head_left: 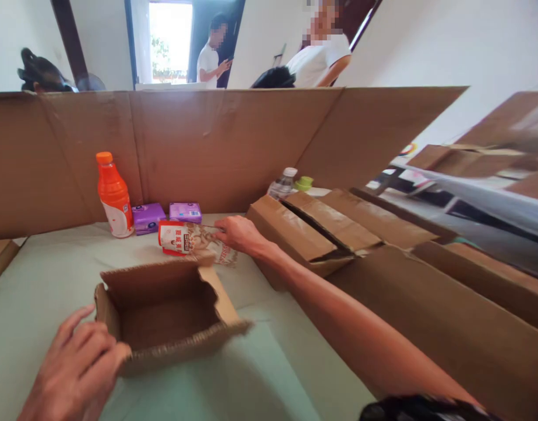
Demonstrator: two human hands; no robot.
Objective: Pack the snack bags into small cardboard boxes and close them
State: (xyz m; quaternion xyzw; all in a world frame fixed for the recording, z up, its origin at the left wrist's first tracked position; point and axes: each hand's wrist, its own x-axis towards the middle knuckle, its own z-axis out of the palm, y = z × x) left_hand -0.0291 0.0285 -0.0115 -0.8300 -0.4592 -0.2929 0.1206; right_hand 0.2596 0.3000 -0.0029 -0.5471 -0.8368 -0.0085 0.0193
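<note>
Your right hand (239, 233) grips the snack packet (194, 241) lying on the table (41, 275) just behind the open box (168, 310); your left hand (76, 368) clasps the box's near left corner, bottle (114, 196) well behind

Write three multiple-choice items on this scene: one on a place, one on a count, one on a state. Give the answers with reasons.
1. Where does the orange bottle stand?
A. Inside the small box
B. Against the cardboard wall, left of the purple packs
C. On the flattened cartons

2. How many purple packs lie by the wall?
A. One
B. Two
C. Four

3. How is the small box?
A. Open and empty
B. Taped shut
C. Full of bottles

Answers:
B, the bottle is upright by the wall.
B, two packs lie side by side.
A, its flaps are up and its bare floor shows, while the left hand grips its corner and the right hand touches the snack packet.
</note>
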